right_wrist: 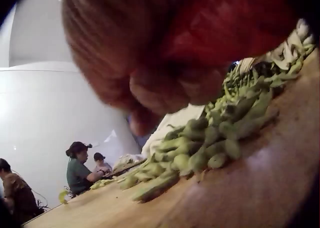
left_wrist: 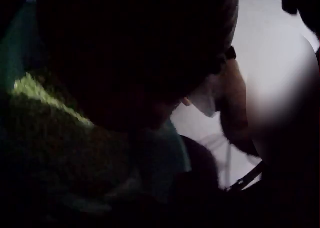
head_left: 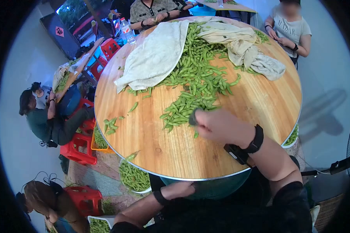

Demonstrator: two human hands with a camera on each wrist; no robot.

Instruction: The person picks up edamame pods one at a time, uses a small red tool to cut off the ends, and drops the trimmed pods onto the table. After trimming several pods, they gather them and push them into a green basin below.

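Note:
My right hand (head_left: 217, 126) is over the near end of a pile of green bean pods (head_left: 192, 103) on the round wooden table. Its fingers are curled, and a dark grey-green piece (head_left: 193, 117) sits at its fingertips in the head view. In the right wrist view the curled fingers (right_wrist: 165, 88) hang close above the pods (right_wrist: 195, 148), with no pod visible between them. Below the table's front edge is my left hand (head_left: 179, 189), beside a teal tub (head_left: 217, 188). The edge hides its fingertips, and the left wrist view shows it only as a dark shape.
Cream cloths (head_left: 155, 54) partly cover the pile at the back. A few loose pods (head_left: 111, 126) lie at the left. A white bucket of pods (head_left: 134, 176) stands below the near left edge, with red stools (head_left: 79, 149) beyond. Other people sit around the room.

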